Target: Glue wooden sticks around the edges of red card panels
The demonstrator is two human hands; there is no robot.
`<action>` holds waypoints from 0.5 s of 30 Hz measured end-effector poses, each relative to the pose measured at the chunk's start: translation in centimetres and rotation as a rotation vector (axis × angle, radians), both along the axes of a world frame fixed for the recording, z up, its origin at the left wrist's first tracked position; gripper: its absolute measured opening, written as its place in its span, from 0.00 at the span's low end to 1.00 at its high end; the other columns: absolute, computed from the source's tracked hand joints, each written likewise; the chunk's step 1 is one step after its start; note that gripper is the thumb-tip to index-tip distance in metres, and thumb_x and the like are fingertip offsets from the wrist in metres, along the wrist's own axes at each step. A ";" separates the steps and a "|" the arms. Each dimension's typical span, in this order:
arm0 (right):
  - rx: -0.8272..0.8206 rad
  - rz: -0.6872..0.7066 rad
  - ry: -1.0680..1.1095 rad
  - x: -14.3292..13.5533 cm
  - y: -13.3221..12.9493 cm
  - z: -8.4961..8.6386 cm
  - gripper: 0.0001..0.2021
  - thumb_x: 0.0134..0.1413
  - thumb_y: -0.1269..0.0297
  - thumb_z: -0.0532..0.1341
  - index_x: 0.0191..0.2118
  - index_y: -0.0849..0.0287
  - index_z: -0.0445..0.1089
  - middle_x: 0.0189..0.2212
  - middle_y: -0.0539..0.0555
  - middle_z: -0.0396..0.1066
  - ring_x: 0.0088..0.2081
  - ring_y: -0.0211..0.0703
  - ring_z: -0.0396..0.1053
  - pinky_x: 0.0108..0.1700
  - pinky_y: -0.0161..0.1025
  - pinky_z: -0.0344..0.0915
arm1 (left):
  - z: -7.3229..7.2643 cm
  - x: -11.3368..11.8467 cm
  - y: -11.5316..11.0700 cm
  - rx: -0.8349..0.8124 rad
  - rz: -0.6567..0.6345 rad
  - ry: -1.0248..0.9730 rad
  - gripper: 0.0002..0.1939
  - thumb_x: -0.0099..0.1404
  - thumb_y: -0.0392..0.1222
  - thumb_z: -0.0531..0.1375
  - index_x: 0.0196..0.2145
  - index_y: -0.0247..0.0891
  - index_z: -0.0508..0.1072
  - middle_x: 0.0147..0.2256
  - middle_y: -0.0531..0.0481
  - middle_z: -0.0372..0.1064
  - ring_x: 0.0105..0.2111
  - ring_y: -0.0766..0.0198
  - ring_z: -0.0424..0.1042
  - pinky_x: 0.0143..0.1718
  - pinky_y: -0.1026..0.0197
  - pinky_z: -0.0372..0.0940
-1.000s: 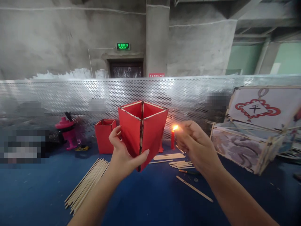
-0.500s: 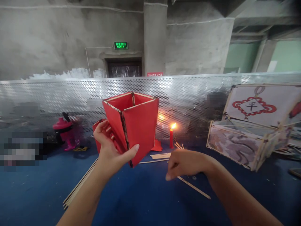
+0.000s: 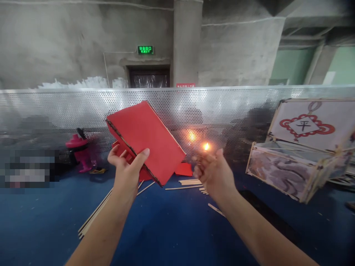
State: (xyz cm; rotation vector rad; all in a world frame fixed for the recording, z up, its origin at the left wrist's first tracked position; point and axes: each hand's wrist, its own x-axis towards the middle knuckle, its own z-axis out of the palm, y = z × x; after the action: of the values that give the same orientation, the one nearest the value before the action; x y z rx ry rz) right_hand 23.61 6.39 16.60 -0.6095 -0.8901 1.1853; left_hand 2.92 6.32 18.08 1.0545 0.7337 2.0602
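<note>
My left hand (image 3: 127, 164) grips a red box-like piece (image 3: 146, 136) by its lower left edge, thumb on the near face. The piece is tilted, with a dark, charred-looking line along one edge. My right hand (image 3: 213, 171) is raised with its palm partly turned up and its fingers curled and apart, slightly blurred; nothing shows in it. Just behind its fingertips burns a candle flame (image 3: 206, 146), the candle itself hidden by the hand. Red paper (image 3: 183, 169) lies on the blue table between the hands.
Thin wooden sticks (image 3: 184, 187) lie mid-table, with longer ones (image 3: 95, 212) under my left forearm. A pink bottle (image 3: 80, 151) stands at the left. Paper-covered frames (image 3: 280, 170) stand at the right. A perforated metal screen (image 3: 166, 96) runs along the back.
The red piece has tipped over to the right, so its open top no longer shows. My right hand has risen and turned from a palm-down curl toward the flame, its fingers loosening.
</note>
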 end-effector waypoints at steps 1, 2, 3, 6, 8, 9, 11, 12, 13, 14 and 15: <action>-0.026 0.027 -0.056 -0.5 0.3 -0.7 0.31 0.54 0.30 0.54 0.34 0.57 0.73 0.27 0.54 0.73 0.17 0.36 0.60 0.19 0.37 0.58 | 0.1 0.1 -0.1 -0.002 0.001 -0.021 0.37 0.54 0.41 0.72 0.49 0.49 0.49 0.53 0.44 0.64 0.49 0.53 0.74 0.46 0.46 0.75; -0.028 0.074 -0.131 -1.1 0.5 -1.5 0.31 0.53 0.31 0.56 0.33 0.58 0.72 0.27 0.54 0.74 0.17 0.36 0.61 0.19 0.36 0.57 | 0.1 0.2 -0.2 -0.001 0.009 -0.041 0.36 0.54 0.41 0.72 0.48 0.50 0.49 0.54 0.44 0.63 0.49 0.53 0.73 0.46 0.46 0.75; -0.017 0.144 -0.233 -2.0 0.4 -2.3 0.30 0.51 0.31 0.58 0.34 0.59 0.73 0.29 0.55 0.75 0.18 0.35 0.62 0.19 0.35 0.55 | 0.0 0.3 -0.2 0.003 0.017 -0.057 0.36 0.55 0.41 0.72 0.48 0.50 0.49 0.54 0.44 0.62 0.50 0.53 0.73 0.47 0.46 0.75; 0.074 0.325 -0.472 -4.7 -0.7 -4.4 0.27 0.37 0.42 0.72 0.40 0.56 0.74 0.36 0.54 0.77 0.20 0.34 0.64 0.21 0.35 0.57 | -0.2 0.7 -0.2 0.011 0.020 -0.079 0.34 0.56 0.41 0.72 0.47 0.49 0.50 0.54 0.44 0.62 0.52 0.54 0.72 0.49 0.48 0.74; 0.098 0.409 -0.551 -5.9 -1.8 -4.9 0.22 0.41 0.46 0.72 0.39 0.54 0.75 0.35 0.54 0.77 0.20 0.33 0.61 0.22 0.35 0.56 | -0.3 1.0 -0.3 0.012 0.007 -0.090 0.34 0.56 0.42 0.71 0.47 0.49 0.50 0.54 0.44 0.63 0.53 0.54 0.72 0.51 0.48 0.73; 0.093 0.441 -0.563 -6.2 -2.4 -4.8 0.18 0.46 0.46 0.69 0.36 0.55 0.76 0.31 0.53 0.76 0.19 0.33 0.58 0.21 0.35 0.54 | -0.3 1.1 -0.3 0.010 0.005 -0.100 0.34 0.56 0.42 0.71 0.47 0.48 0.50 0.54 0.43 0.63 0.53 0.53 0.72 0.51 0.48 0.72; 0.080 0.479 -0.500 -6.0 -3.1 -4.1 0.20 0.54 0.43 0.63 0.27 0.56 0.75 0.21 0.52 0.71 0.17 0.34 0.54 0.21 0.36 0.50 | -0.2 1.4 -0.4 0.007 0.010 -0.127 0.34 0.56 0.41 0.71 0.47 0.48 0.50 0.55 0.43 0.62 0.54 0.53 0.71 0.53 0.47 0.71; 0.089 0.479 -0.419 -5.7 -3.2 -3.5 0.22 0.55 0.42 0.62 0.23 0.56 0.74 0.18 0.51 0.68 0.17 0.35 0.53 0.22 0.36 0.51 | -0.1 1.4 -0.5 0.009 0.014 -0.140 0.33 0.56 0.40 0.71 0.46 0.48 0.50 0.56 0.43 0.62 0.55 0.53 0.71 0.54 0.47 0.71; 0.113 0.455 -0.311 -5.3 -3.2 -2.9 0.22 0.55 0.42 0.62 0.22 0.55 0.74 0.16 0.50 0.65 0.18 0.36 0.55 0.22 0.37 0.53 | 0.0 1.4 -0.5 0.014 0.019 -0.155 0.33 0.56 0.40 0.70 0.46 0.48 0.50 0.57 0.42 0.61 0.56 0.54 0.70 0.55 0.48 0.70; 0.148 0.398 -0.199 -4.9 -3.1 -2.4 0.21 0.54 0.43 0.64 0.22 0.54 0.73 0.16 0.49 0.63 0.19 0.37 0.56 0.24 0.38 0.56 | 0.0 1.4 -0.4 0.018 0.023 -0.169 0.33 0.57 0.39 0.70 0.46 0.49 0.50 0.58 0.42 0.61 0.57 0.54 0.69 0.56 0.47 0.69; 0.190 0.316 -0.102 -4.5 -2.9 -1.8 0.19 0.53 0.45 0.65 0.22 0.54 0.73 0.17 0.49 0.63 0.20 0.38 0.57 0.25 0.39 0.59 | 0.1 1.3 -0.3 0.019 0.027 -0.183 0.33 0.57 0.39 0.70 0.46 0.49 0.49 0.59 0.42 0.60 0.58 0.54 0.68 0.57 0.47 0.68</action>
State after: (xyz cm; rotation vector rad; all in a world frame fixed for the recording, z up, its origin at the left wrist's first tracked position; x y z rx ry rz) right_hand 19.15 3.52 14.77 -0.3859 -1.2026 1.3404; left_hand 4.23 5.98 18.15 0.8567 0.6395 2.1561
